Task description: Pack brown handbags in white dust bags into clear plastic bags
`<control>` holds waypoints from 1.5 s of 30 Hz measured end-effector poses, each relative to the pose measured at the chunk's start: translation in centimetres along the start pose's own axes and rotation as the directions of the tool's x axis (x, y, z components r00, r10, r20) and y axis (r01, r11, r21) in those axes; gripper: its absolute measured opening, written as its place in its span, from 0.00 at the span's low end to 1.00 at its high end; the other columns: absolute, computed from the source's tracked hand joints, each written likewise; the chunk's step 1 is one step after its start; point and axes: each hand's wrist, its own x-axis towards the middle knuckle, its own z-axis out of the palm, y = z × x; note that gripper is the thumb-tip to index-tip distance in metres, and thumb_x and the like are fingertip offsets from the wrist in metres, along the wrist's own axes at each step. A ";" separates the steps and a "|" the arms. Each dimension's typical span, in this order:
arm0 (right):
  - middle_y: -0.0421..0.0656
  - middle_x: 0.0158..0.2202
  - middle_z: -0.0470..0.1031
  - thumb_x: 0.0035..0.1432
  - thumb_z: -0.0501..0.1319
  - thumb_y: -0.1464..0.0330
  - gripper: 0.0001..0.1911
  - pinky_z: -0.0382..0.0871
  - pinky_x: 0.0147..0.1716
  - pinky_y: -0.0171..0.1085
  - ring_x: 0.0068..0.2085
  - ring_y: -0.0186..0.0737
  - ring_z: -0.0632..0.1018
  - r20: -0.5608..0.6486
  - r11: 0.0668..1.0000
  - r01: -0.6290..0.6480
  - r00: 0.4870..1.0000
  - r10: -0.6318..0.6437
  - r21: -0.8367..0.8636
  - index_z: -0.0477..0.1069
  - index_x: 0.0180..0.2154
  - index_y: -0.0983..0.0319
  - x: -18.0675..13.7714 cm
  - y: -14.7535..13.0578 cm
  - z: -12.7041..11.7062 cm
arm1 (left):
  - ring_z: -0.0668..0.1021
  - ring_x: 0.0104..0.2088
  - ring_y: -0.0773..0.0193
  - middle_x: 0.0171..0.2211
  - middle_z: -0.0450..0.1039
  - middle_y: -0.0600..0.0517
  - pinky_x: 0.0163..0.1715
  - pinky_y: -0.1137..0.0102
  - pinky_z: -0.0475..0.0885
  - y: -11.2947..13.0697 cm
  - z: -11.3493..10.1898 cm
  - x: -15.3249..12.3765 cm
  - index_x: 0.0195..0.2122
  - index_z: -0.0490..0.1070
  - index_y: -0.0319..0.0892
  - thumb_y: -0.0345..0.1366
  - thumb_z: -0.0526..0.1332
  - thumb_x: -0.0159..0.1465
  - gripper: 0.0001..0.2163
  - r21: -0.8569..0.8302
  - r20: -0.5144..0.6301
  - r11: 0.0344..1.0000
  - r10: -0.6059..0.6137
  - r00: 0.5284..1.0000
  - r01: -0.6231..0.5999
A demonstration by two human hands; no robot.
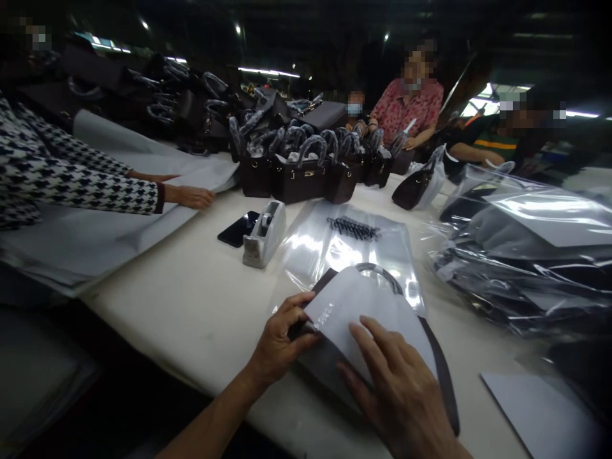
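Observation:
A dark brown handbag (437, 363) lies tilted on the table in front of me, its looped handle (382, 275) pointing away. White wrapping paper (351, 299) covers most of its upper side. At the bag's left end, my left hand (282, 335) grips the edge, fingers above and thumb below. My right hand (399, 376) rests on the paper with its fingers spread, holding nothing. Just beyond the bag are clear plastic bags (306, 245) lying flat, with a row of black straps or cords (354, 228) on top.
A tape dispenser (264, 236) stands beside a black phone (238, 228). Several dark handbags (299, 178) with wrapped handles line the back. Plastic-wrapped bags (526, 255) pile up at right, near a white sheet (535, 408). At left, a co-worker's hand (189, 196) touches large paper sheets (109, 236).

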 end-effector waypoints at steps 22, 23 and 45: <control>0.44 0.32 0.73 0.53 0.59 0.80 0.13 0.69 0.32 0.33 0.33 0.34 0.72 -0.089 0.902 -0.020 0.994 0.065 0.432 0.69 0.41 0.65 3.7 -2.3 2.9 | 0.67 0.54 0.62 0.52 0.66 0.51 0.53 0.71 0.61 0.8 -1.0 0.3 0.32 0.68 0.42 0.33 0.61 0.58 0.01 -0.140 -0.050 0.977 -0.168 0.985 0.160; 0.45 0.33 0.74 0.52 0.59 0.81 0.15 0.69 0.32 0.34 0.34 0.35 0.72 -0.119 0.904 0.028 0.993 0.025 0.426 0.69 0.42 0.65 3.6 -2.4 2.8 | 0.67 0.54 0.61 0.52 0.67 0.50 0.52 0.71 0.61 0.9 -1.0 0.4 0.31 0.68 0.42 0.33 0.61 0.58 0.02 -0.140 -0.057 0.976 -0.175 0.983 0.166; 0.47 0.47 0.73 0.60 0.47 0.78 0.18 0.61 0.41 0.41 0.45 0.44 0.72 0.073 0.966 0.246 0.968 -0.240 -0.079 0.70 0.47 0.66 0.2 -4.0 3.9 | 0.68 0.52 0.61 0.50 0.68 0.51 0.52 0.70 0.61 0.3 -2.8 2.2 0.30 0.70 0.42 0.32 0.54 0.61 0.06 -0.119 0.074 0.976 -0.172 0.982 0.180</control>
